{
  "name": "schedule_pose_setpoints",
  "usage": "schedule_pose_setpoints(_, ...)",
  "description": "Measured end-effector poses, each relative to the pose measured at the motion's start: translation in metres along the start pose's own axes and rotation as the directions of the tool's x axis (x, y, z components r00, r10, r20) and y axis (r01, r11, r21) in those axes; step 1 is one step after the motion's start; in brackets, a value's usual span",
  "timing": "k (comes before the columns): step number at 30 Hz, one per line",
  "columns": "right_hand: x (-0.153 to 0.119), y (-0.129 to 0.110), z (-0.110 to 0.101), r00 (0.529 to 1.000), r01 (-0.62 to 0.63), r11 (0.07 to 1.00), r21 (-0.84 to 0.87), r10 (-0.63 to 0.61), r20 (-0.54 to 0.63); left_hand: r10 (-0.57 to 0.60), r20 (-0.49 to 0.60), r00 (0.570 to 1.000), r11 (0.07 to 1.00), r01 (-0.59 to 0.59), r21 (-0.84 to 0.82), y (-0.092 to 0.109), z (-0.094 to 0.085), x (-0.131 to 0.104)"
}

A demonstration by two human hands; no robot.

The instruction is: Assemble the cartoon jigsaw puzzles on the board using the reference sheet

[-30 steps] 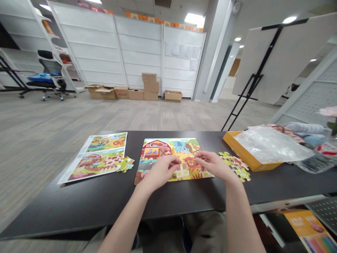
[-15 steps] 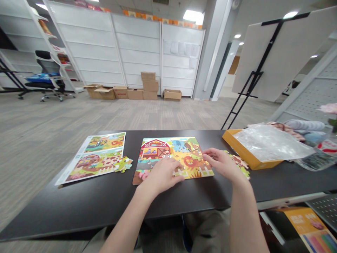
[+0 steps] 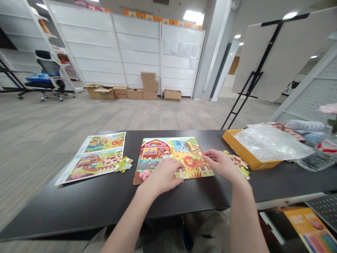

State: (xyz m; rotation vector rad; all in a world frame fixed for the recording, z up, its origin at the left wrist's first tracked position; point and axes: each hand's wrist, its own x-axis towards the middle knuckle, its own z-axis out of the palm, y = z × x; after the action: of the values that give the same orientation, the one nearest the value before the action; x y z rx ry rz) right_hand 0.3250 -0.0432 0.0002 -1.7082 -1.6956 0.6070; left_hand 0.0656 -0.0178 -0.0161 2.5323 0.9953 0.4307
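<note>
My left hand [image 3: 162, 177] lies palm down on the lower middle of the farm puzzle [image 3: 171, 154], its fingers [image 3: 175, 165] loosely spread and flat on the pieces, pinching nothing. My right hand [image 3: 223, 165] rests at the puzzle's right edge, fingers [image 3: 209, 154] stretched leftward and lightly apart, tips touching the picture near the lion; whether a piece sits under them I cannot tell. The puzzle lies flat at the centre of the dark bench [image 3: 79, 203], showing a red barn at upper left and a white fence along the near edge.

Loose puzzle pieces [image 3: 240, 165] lie in a small cluster on the bench just right of my right hand, partly hidden by it. Beyond them stands a shallow orange box tray [image 3: 242, 151]; a crumpled clear plastic bag [image 3: 268, 144] lies in it and spills over its far rim, and what else the tray holds is hidden under the plastic.

To the left of the puzzle, well apart from both hands, lies a printed picture sheet [image 3: 97, 156] with a few joined pieces [image 3: 123, 163] touching its right corner. At the bench's right end lie folded cloths [image 3: 302, 126]. On the floor against the far wall stand cardboard boxes [image 3: 142, 89], some stacked, some open; their contents cannot be seen.
</note>
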Motion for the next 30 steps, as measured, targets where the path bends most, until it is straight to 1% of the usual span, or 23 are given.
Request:
schedule_pose_setpoints(5,0.0,0.0,0.0,1.0,0.007,0.999,-0.042,-0.007,0.017,0.013,-0.018,1.0,1.0,-0.012,0.018,-0.002,0.002,-0.001)
schedule_pose_setpoints(11,-0.001,-0.003,0.0,0.998,-0.032,0.995,-0.091,0.036,0.049,0.011,-0.009,1.0,1.0,-0.011,0.026,-0.002,0.001,-0.001)
schedule_pose_setpoints(17,-0.001,-0.002,-0.001,0.998,-0.045,0.995,-0.085,0.049,0.043,0.005,0.001,1.0,1.0,-0.005,0.021,-0.001,-0.002,-0.003)
schedule_pose_setpoints(23,-0.003,-0.002,-0.005,0.997,-0.065,0.99,-0.128,0.068,0.02,0.007,0.015,1.0,1.0,-0.008,0.024,-0.001,-0.003,-0.004)
schedule_pose_setpoints(25,-0.004,-0.001,-0.007,0.998,-0.068,0.986,-0.152,0.068,-0.007,0.013,0.016,1.0,0.999,-0.013,0.033,-0.001,-0.003,-0.004)
schedule_pose_setpoints(27,-0.005,0.004,-0.012,0.994,-0.096,0.974,-0.205,0.083,-0.072,0.021,0.018,1.0,0.999,-0.022,0.038,-0.001,-0.003,-0.004)
schedule_pose_setpoints(30,-0.007,0.02,-0.025,0.967,-0.222,0.937,-0.271,0.175,-0.185,0.034,0.02,0.999,0.999,-0.035,0.036,-0.002,-0.003,-0.003)
